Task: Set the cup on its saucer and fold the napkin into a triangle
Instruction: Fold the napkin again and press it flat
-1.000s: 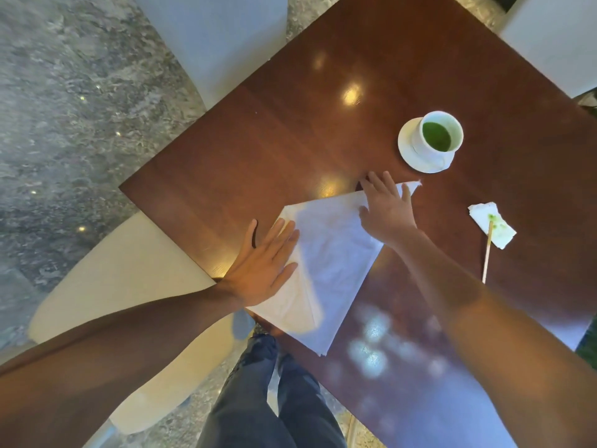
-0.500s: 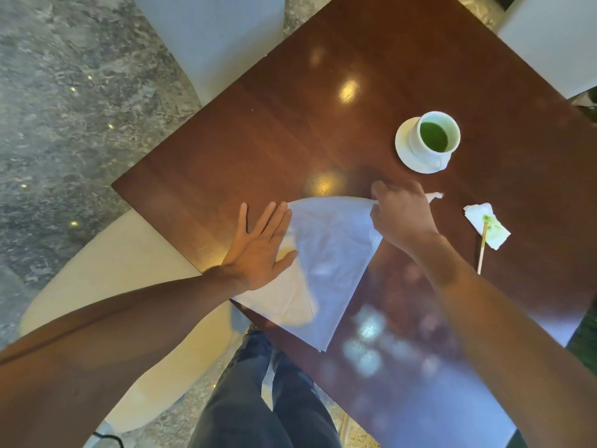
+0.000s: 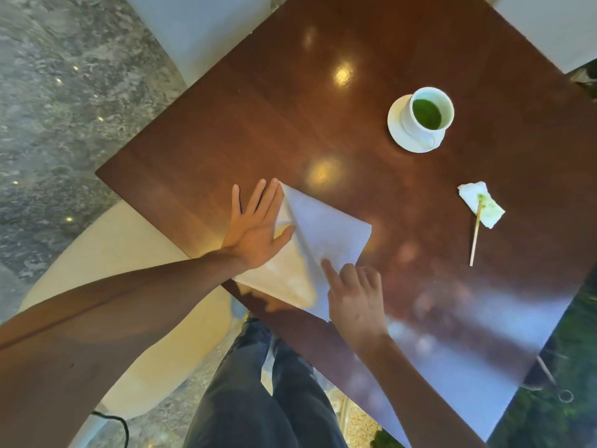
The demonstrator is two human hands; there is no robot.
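A white cup [image 3: 431, 113] with green liquid stands on its white saucer [image 3: 395, 124] at the far right of the brown table [image 3: 258, 124]. The white napkin [image 3: 326, 234] lies folded over near the table's near edge, its upper layer forming a pointed flap. My left hand [image 3: 255, 227] lies flat with straight fingers on the napkin's left part. My right hand [image 3: 352, 295] has its index finger stretched out and pressing on the folded layer near the front corner, the other fingers curled.
A crumpled tissue with a green stain [image 3: 481, 203] and a thin wooden stick [image 3: 475, 236] lie on the table's right side. A cream chair seat [image 3: 129, 253] sits left of the table, white chairs stand beyond it, and my legs are below.
My right hand carried the napkin's far right corner over toward me and now presses it down near the front corner. My left hand stayed flat on the napkin's left side.
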